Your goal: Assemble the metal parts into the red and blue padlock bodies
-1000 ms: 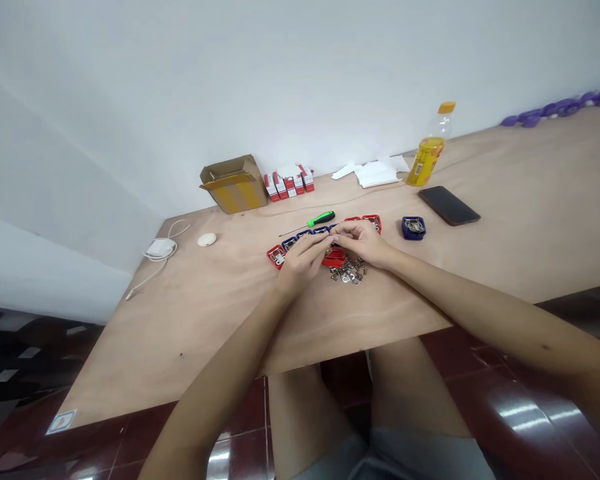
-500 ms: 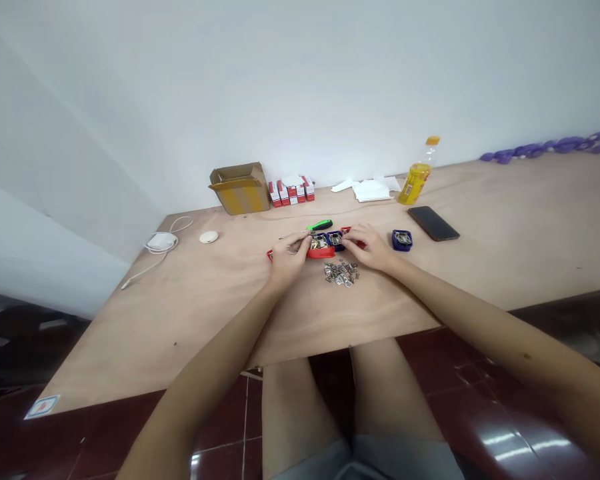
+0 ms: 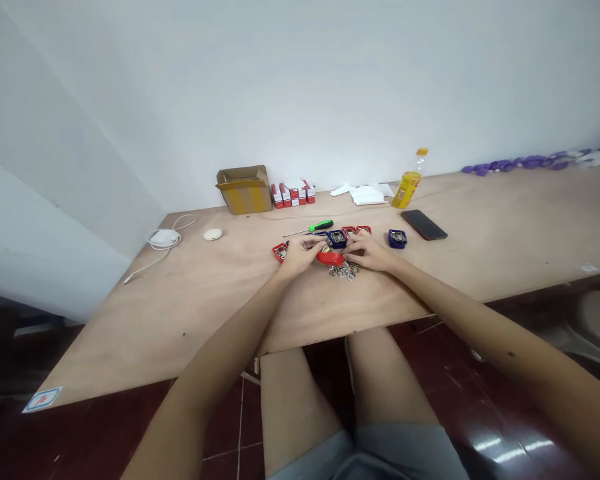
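a: what do the hands do?
b: the left hand and the right hand are curved and touch a red plastic case, but i cannot tell if they grip it.
a: where is it?
b: between them, on the light wooden surface, just beside small silver metal parts.

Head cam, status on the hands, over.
Left hand and right hand both at the red holder. Loose metal fittings on its near side. Blue holder and screwdriver beyond.

Small workroom: plywood bench against white wall, screwdriver, loose metal fittings, cardboard box, dark-red tile floor.
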{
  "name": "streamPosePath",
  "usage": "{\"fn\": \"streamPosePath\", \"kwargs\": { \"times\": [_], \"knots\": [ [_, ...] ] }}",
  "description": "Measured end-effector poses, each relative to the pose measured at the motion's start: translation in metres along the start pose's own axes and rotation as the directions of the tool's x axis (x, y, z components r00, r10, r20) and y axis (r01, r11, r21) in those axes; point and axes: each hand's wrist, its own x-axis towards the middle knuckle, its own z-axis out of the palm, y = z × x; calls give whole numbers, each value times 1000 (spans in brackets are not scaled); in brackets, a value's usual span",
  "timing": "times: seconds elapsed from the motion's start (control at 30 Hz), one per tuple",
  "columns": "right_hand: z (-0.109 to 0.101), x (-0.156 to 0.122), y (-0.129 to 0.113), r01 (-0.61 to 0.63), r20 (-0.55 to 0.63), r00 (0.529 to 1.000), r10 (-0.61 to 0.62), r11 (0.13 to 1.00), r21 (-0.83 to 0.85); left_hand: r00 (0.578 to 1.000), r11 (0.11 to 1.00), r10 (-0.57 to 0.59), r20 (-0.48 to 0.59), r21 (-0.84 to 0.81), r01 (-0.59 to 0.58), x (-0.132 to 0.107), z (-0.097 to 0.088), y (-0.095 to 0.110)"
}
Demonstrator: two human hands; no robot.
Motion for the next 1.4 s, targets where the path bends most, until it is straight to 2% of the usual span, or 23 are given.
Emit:
{"fn": "streamPosePath", "kwargs": {
  "times": [0.3,0.6,0.7,0.83,1.17,1.33,1.4],
  "knots": [
    [0,3,-1,3,-7,1000,-3,999,-41,996,997,-33,82,-74,39,-3,4,0],
    [3,-1,6,56,-16,998,-60,982,-183,1000,996,-16,-13,-89,15,0,3,-7],
    [3,-4,8,76,-8,997,-80,968,-239,1000,995,-11,-18,-96,10,2,3,-9],
    [1,-7,11,76,-31,996,-85,972,-220,1000,994,-27,-6,-104,27,5,2,-11],
    [2,-6,16,66,-21,997,-70,988,-141,979,977,-139,147,-139,160,6,-3,-13],
    [-1,-6,19,60,-9,998,-61,995,-85,938,967,-190,289,-110,229,6,-8,-11],
    [-2,-5,19,49,-4,999,-49,997,-61,929,966,-199,313,-98,240,5,-9,-10]
  ]
}}
